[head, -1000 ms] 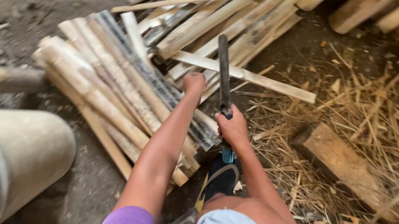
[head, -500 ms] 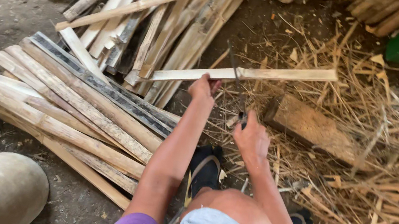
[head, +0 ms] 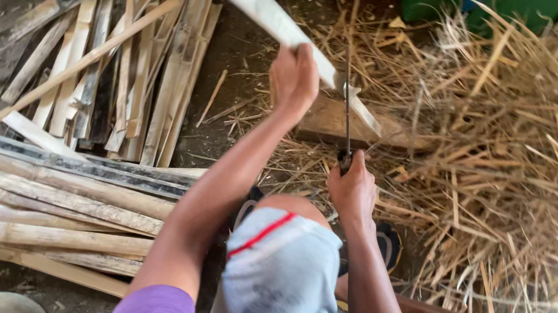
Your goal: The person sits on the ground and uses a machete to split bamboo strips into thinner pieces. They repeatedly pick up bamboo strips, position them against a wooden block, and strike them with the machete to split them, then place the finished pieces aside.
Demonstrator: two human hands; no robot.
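Bamboo slat [head: 265,14] top end cut off

The wooden block [head: 334,122] sat hemmed in. Right of it, a heap of dry bamboo shavings [head: 519,166] crowded close, leaving no clear path. Left of the block, a strip of bare dirt [head: 231,81] lay open up to the row of split slats [head: 137,57]. Above the block, a slanted bamboo strip [head: 265,14] and an upright blade [head: 347,111] barred the way.

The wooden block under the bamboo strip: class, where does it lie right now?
In the head view, the wooden block lies on the ground just beyond the right hand, under the bamboo strip, at the left edge of the straw pile.
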